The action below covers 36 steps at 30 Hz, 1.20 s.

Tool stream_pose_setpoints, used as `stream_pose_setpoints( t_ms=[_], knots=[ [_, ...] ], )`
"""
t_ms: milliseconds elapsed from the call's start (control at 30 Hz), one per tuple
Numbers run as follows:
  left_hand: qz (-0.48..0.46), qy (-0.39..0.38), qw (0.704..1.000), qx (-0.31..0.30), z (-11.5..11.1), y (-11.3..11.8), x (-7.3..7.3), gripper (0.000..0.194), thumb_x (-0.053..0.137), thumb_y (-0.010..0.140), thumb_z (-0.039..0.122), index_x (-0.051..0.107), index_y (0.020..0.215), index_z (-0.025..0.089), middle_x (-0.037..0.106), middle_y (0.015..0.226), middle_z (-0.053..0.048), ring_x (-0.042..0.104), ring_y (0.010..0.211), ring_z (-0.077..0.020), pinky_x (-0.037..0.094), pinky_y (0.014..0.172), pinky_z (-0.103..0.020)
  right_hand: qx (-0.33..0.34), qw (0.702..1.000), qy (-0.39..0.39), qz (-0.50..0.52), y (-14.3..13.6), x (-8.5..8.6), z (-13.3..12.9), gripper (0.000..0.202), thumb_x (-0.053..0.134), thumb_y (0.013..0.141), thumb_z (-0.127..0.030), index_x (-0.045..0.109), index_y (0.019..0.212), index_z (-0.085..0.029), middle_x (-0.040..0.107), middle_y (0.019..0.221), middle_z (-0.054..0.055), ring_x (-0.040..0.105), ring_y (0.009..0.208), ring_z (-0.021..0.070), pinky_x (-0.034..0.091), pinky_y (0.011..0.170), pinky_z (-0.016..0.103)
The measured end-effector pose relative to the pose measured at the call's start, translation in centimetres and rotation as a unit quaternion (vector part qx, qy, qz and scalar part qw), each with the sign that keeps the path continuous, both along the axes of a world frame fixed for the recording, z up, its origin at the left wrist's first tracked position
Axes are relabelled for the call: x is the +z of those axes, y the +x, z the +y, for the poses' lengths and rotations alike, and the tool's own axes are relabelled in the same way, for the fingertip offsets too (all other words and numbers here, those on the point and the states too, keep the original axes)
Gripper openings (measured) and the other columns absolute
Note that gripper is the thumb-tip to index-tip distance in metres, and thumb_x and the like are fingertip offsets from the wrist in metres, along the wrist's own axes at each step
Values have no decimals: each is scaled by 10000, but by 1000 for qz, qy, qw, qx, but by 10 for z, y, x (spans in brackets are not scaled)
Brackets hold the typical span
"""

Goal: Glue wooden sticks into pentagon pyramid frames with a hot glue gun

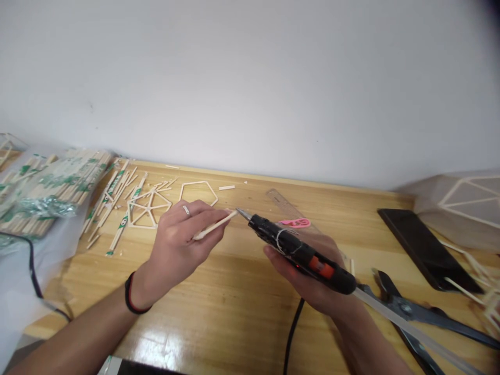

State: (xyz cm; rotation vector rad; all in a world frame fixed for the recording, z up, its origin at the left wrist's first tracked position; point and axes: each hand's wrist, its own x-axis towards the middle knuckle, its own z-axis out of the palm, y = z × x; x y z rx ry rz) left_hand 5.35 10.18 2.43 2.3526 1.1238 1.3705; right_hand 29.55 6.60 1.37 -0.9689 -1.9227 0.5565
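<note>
Between the thumb and fingers of my left hand is a short pale wooden stick, slanting up to the right. My right hand is wrapped round a black glue gun with an orange part and a glue stick sticking out of its rear. The metal nozzle is at the upper end of the wooden stick; whether they touch is hard to tell. Behind my left hand, a wooden pentagon frame and a spoked wooden frame lie on the table.
Packaged chopsticks and loose sticks cover the left side. A ruler and pink cutter lie behind the gun. At right are a black phone, dark pliers and wooden frames. A black cable hangs below the gun.
</note>
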Motion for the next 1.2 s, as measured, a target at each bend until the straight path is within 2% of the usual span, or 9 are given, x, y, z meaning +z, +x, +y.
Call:
stream_pose_setpoints(
  t_ms=[133,333,467,600,833,1000,1200],
  knots=[
    [18,28,999,14,1,1,-1,124,740,908,111,821,966,184,829,879,-55,780,820,-195,566,729,-308,9,1000,3,-12,0,0,1,225,652,898,-51,575,815,-245,587,677,-49,531,580,129,446,601,282],
    [22,31,999,22,1,1,-3,110,735,921,133,822,972,179,832,891,-62,777,807,-187,562,719,-306,-11,998,28,-62,-3,2,0,242,657,894,-108,502,764,-241,497,654,-47,463,579,136,378,553,279],
    [31,35,999,21,2,0,-5,122,734,919,114,827,979,166,833,904,-68,773,805,-181,552,715,-299,-14,996,43,-83,-2,0,-1,250,658,921,-146,495,756,-239,499,658,-35,466,587,146,346,557,295],
    [42,66,997,17,4,-1,-7,115,737,919,104,824,972,158,827,883,-62,759,775,-172,539,694,-297,-23,991,62,-115,-1,-4,0,209,608,937,-124,524,783,-237,548,670,-12,504,598,165,337,570,315],
    [51,89,995,13,6,-1,-7,117,739,925,106,814,986,172,824,882,-45,744,756,-164,528,673,-303,-30,983,90,-157,-1,0,0,246,549,938,-94,449,770,-244,481,662,-14,445,602,162,318,571,313],
    [68,111,991,7,7,-2,-7,122,734,930,102,802,1009,167,827,897,-50,744,758,-163,528,680,-306,-25,983,91,-155,0,0,1,235,554,940,-96,474,774,-241,492,653,-12,444,590,162,322,565,311],
    [93,142,985,-6,10,-5,-6,130,729,944,127,788,1041,189,830,906,-35,746,750,-149,508,702,-316,-31,984,79,-157,4,-1,0,203,614,943,-149,555,770,-238,574,653,6,530,595,177,370,585,316]
  ],
)
